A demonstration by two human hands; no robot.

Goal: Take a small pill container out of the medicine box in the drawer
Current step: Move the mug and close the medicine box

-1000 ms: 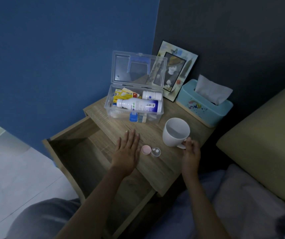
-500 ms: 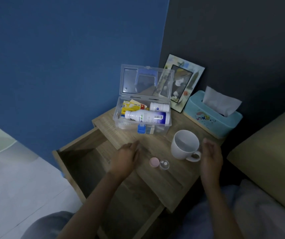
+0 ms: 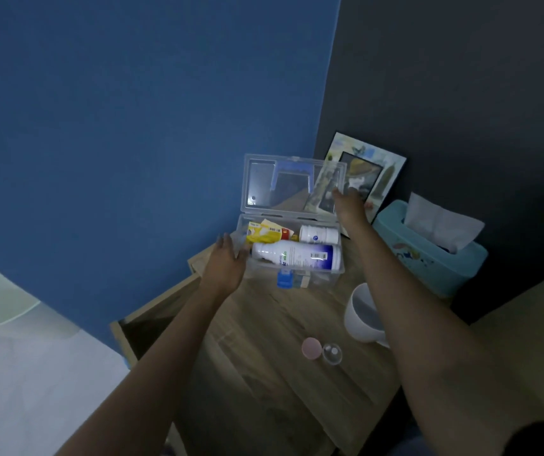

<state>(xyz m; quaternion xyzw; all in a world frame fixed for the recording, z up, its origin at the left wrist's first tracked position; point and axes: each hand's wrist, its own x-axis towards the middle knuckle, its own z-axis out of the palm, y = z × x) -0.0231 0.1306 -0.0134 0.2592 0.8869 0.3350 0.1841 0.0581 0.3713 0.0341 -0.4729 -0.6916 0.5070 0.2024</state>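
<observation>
A: Both hands have left the tabletop; the left hand [image 3: 227, 261] now cups the medicine box [image 3: 292, 255] at its left end, and the right hand [image 3: 349, 205] is at the raised lid [image 3: 292, 184], fingers loose, clasping nothing.

B: And the pill container [image 3: 321, 349]?

A: Out on the nightstand [image 3: 264, 324], lying open with its two halves side by side, left to right. To shut the box well, I'd steady its base and lower the lid slowly.

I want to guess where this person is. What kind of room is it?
Most likely a bedroom, at a bedside. There is a small wooden nightstand with an open drawer, a tissue box and a picture frame against the wall, and what looks like a bed beside it.
</observation>
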